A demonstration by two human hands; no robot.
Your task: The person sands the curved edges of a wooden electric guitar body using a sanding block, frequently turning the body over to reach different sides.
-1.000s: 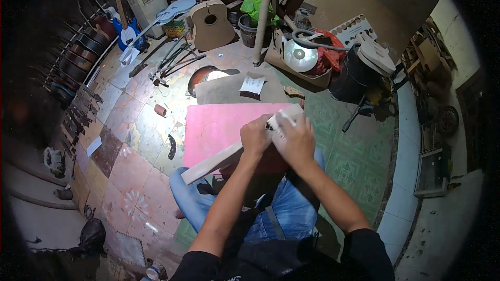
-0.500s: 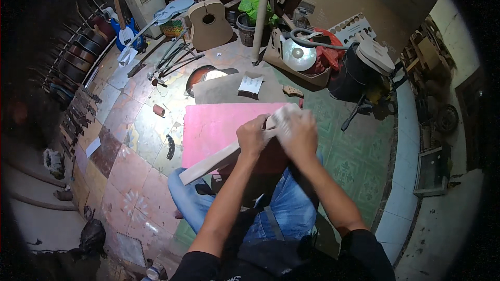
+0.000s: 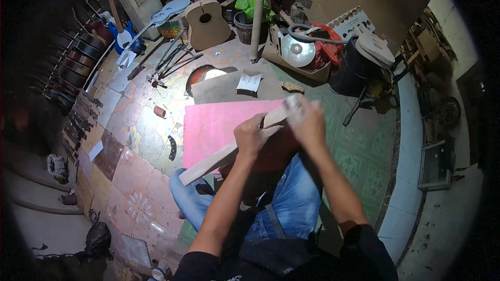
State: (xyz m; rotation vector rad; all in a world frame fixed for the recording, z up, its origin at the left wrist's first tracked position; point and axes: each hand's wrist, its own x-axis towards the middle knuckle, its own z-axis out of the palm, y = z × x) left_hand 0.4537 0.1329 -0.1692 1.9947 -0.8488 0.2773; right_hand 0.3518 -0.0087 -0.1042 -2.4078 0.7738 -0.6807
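Note:
A long pale wooden piece [image 3: 211,161], shaped like a guitar neck, lies slanted from my left knee up to the right over a pink board [image 3: 211,122]. My left hand [image 3: 248,136] is closed around its middle. My right hand [image 3: 307,120] is curled at the upper end, blurred by motion; whatever it presses on the wood is too smeared to make out. Beyond the board are a brown sheet [image 3: 213,93], a white paper [image 3: 249,80] and a small brown piece [image 3: 292,87]. My crossed legs in jeans are below.
An acoustic guitar body [image 3: 205,31], blue bass [image 3: 126,39] and pole [image 3: 258,26] stand ahead. Guitars on a rack [image 3: 83,57] line the left. A box [image 3: 273,62] with a metal disc and red bag, and a black bucket [image 3: 346,73], sit at front right.
My right hand and the wood's upper end have moved up and to the right. My left hand has shifted slightly left and keeps its grip.

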